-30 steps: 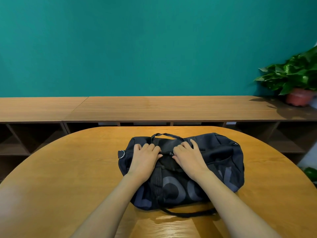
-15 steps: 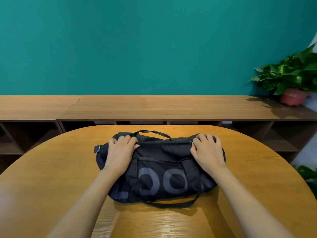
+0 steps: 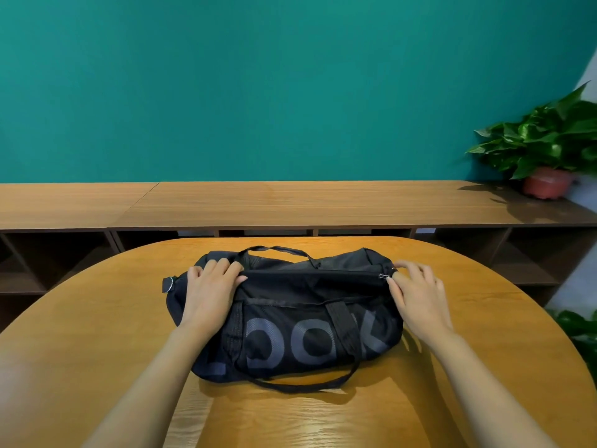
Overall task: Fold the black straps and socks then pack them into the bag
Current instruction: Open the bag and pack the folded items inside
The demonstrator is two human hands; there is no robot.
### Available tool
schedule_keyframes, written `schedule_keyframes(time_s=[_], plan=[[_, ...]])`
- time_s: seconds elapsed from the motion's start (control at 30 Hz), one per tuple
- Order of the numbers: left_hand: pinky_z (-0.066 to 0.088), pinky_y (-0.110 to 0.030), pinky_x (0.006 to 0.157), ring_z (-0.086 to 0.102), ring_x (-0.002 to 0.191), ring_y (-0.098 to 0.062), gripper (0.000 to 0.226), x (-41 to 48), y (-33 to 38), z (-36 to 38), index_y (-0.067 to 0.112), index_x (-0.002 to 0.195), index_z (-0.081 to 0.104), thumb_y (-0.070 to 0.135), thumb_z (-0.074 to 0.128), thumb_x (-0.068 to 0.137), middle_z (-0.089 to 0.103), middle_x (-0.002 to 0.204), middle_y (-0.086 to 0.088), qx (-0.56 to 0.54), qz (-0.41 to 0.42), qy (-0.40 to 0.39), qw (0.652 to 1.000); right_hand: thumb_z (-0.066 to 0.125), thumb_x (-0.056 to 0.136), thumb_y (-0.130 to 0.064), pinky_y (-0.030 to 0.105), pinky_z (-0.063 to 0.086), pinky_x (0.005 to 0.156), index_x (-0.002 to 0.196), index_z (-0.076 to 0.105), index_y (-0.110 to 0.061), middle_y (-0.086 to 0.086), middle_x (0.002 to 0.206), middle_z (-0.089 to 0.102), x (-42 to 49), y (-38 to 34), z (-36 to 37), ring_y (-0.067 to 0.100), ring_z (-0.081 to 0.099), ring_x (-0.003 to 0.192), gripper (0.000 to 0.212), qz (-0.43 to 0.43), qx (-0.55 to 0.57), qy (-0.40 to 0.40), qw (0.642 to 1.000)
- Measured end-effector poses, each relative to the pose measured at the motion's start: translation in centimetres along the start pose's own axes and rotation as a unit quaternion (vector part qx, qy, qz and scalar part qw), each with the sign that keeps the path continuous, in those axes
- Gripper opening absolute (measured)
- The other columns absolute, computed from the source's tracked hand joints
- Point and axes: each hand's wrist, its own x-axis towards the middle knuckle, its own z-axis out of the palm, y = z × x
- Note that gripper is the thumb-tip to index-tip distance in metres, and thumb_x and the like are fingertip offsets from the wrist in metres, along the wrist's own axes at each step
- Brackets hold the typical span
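A black duffel bag (image 3: 300,321) with large grey letters lies on the round wooden table (image 3: 97,334), its top zipper drawn across to the right end. My left hand (image 3: 210,292) rests flat on the bag's left end, fingers over the top edge beside the handle (image 3: 274,249). At the bag's right end, my right hand (image 3: 418,297) pinches the zipper pull (image 3: 385,275) between thumb and forefinger. No straps or socks show outside the bag.
A second carry handle (image 3: 300,386) loops onto the table in front of the bag. A long low wooden shelf unit (image 3: 290,205) runs along the teal wall behind the table. A potted plant (image 3: 546,150) stands at its right end.
My right hand has slid from the middle of the bag to its right end, drawing the zipper along. My left hand has moved to the left end. The bag now lies straighter.
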Motion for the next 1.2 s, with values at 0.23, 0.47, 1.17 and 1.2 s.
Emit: schedule_keyframes(time_s=[0.23,0.47,1.17,1.2], plan=[[0.030,-0.039,0.082,0.054,0.084,-0.020,0.041,-0.6,-0.6,0.0,0.024,0.099,0.062,0.052,0.033,0.096,0.057,0.090,0.007,-0.044,-0.017,-0.020,0.999,0.047,0.099,-0.038,0.034,0.040,0.088,0.113,0.055,-0.019,-0.001,0.116,0.058,0.2,-1.9,-0.1,0.020,0.050,0.107,0.025,0.035,-0.006,-0.008,0.999],[0.030,-0.046,0.100,0.057,0.102,-0.021,0.057,-1.5,-1.7,-1.5,0.026,0.116,0.060,0.062,0.023,0.095,0.063,0.106,0.007,-0.055,-0.034,-0.084,0.994,0.047,0.096,-0.051,0.042,0.030,0.109,0.149,0.033,-0.022,-0.003,0.151,0.039,0.9,-3.6,-1.2,0.025,0.032,0.137,0.061,-0.028,-0.035,-0.071,0.996],[0.020,-0.030,0.080,0.047,0.091,-0.013,0.012,5.2,-1.1,-3.8,0.031,0.090,0.051,0.024,0.059,0.096,0.053,0.090,0.016,-0.182,-0.085,-0.066,0.977,0.068,0.091,-0.019,0.054,0.028,0.110,0.086,0.068,-0.016,0.000,0.084,0.066,7.7,-6.5,-0.3,0.030,0.057,0.093,0.006,-0.044,-0.023,-0.001,0.999],[0.021,-0.031,0.080,0.046,0.091,-0.013,0.012,6.5,-1.0,-3.5,0.031,0.090,0.050,0.025,0.058,0.096,0.052,0.091,0.017,-0.186,-0.089,-0.064,0.976,0.067,0.092,-0.020,0.054,0.028,0.110,0.089,0.068,-0.017,0.000,0.087,0.066,8.9,-6.7,-0.1,0.030,0.057,0.096,0.004,-0.044,-0.025,-0.001,0.999]])
